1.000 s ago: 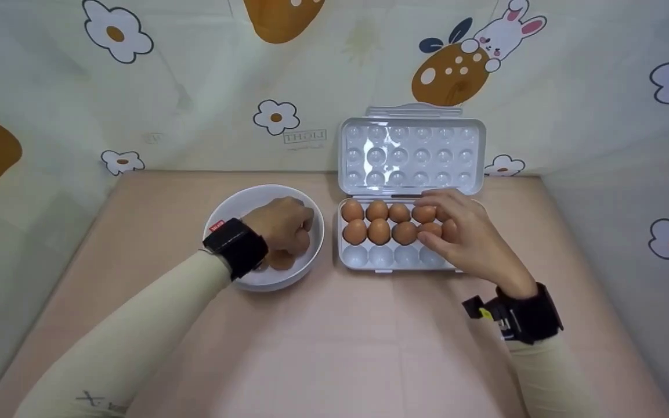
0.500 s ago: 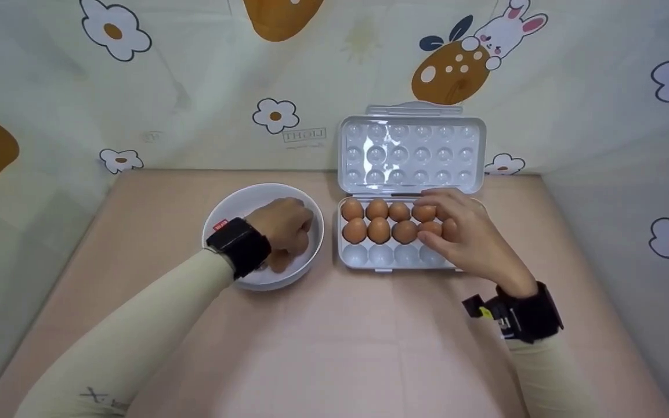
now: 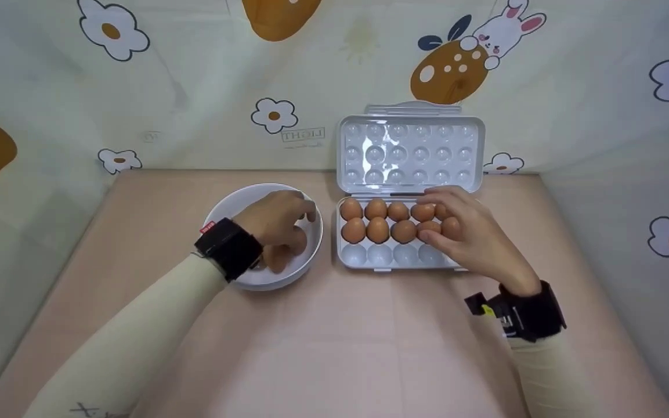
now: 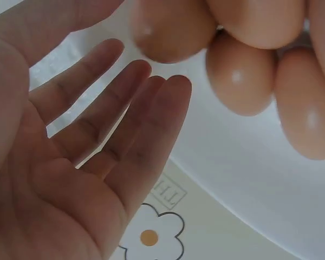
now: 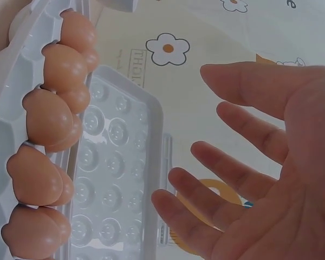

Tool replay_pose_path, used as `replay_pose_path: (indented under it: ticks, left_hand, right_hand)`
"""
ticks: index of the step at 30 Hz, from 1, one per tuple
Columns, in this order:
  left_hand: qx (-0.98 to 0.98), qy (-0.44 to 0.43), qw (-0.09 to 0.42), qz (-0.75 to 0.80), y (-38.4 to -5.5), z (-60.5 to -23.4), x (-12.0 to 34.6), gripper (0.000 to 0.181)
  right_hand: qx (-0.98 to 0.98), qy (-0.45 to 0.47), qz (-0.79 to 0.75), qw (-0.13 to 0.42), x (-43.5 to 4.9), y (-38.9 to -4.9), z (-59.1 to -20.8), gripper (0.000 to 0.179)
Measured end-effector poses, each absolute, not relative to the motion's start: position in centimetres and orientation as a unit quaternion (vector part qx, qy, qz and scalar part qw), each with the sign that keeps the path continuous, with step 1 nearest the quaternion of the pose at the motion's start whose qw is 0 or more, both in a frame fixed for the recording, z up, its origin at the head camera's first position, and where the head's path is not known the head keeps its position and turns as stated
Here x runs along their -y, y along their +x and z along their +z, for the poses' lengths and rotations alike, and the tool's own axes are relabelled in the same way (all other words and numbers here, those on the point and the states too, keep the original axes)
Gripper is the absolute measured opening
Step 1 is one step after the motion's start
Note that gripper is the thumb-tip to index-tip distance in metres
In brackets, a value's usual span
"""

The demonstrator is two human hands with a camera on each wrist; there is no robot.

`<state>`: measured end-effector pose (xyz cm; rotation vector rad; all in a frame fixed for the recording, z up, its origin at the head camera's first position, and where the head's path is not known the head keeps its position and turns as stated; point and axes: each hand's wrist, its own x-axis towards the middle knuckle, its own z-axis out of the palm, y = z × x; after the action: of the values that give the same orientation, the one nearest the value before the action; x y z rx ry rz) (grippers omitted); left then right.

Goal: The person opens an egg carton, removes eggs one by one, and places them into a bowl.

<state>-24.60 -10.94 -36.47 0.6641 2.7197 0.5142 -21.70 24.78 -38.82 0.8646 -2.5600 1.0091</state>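
Note:
My left hand (image 3: 273, 217) is lowered over a white bowl (image 3: 270, 285) that holds several brown eggs (image 3: 277, 259). In the left wrist view its fingers are long and loose, with the fingertips right beside an egg (image 4: 170, 30) and nothing in the palm. My right hand (image 3: 473, 239) hovers, fingers spread, over the right end of an egg box (image 3: 380, 256). The right wrist view shows nothing between its thumb and fingers. Brown eggs (image 3: 378, 230) fill cups in the box's back and middle rows; some at the right are partly hidden by the hand.
The egg box's clear lid (image 3: 409, 154) stands up behind it, against a patterned cloth backdrop (image 3: 195, 75). Uncovered cups show along the front row. A pinkish cloth (image 3: 334, 360) covers the table in front of both containers.
My left hand's fingers have loosened from a tighter curl over the bowl, and the hand has shifted slightly left. My right hand has moved slightly right, showing more of the eggs beneath it.

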Motion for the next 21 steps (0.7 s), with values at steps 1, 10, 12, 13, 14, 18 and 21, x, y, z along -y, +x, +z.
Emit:
replay_pose_path:
  ticks: [1, 10, 12, 13, 14, 18, 21]
  left_hand:
    - [-0.946, 0.235, 0.137, 0.178, -24.5, -36.3, 10.8, 0.048]
    - [-0.931, 0.286, 0.025, 0.227, -22.8, -36.1, 9.2, 0.043]
    - [-0.921, 0.306, -0.005, 0.241, -22.3, -36.3, 8.8, 0.043]
    - [-0.917, 0.314, -0.016, 0.247, -22.1, -36.4, 8.5, 0.043]
    - [-0.914, 0.319, -0.026, 0.249, -21.9, -36.6, 8.3, 0.043]
    - [-0.908, 0.326, -0.039, 0.259, -21.2, -37.2, 7.3, 0.046]
    - [-0.906, 0.328, -0.036, 0.267, -20.9, -37.7, 6.5, 0.046]
  right_hand:
    - [0.881, 0.296, 0.346, 0.128, -24.9, -21.7, -38.8, 0.045]
    - [0.912, 0.268, 0.288, 0.117, -26.7, -21.8, -38.5, 0.05]
    - [0.918, 0.26, 0.276, 0.114, -27.3, -21.8, -38.5, 0.049]
    - [0.922, 0.256, 0.271, 0.109, -27.5, -21.8, -38.4, 0.049]
    - [0.924, 0.252, 0.268, 0.104, -27.8, -21.8, -38.4, 0.048]
    - [0.932, 0.236, 0.264, 0.072, -28.6, -21.7, -38.2, 0.05]
    - [0.938, 0.224, 0.259, 0.05, -29.0, -21.7, -38.3, 0.05]
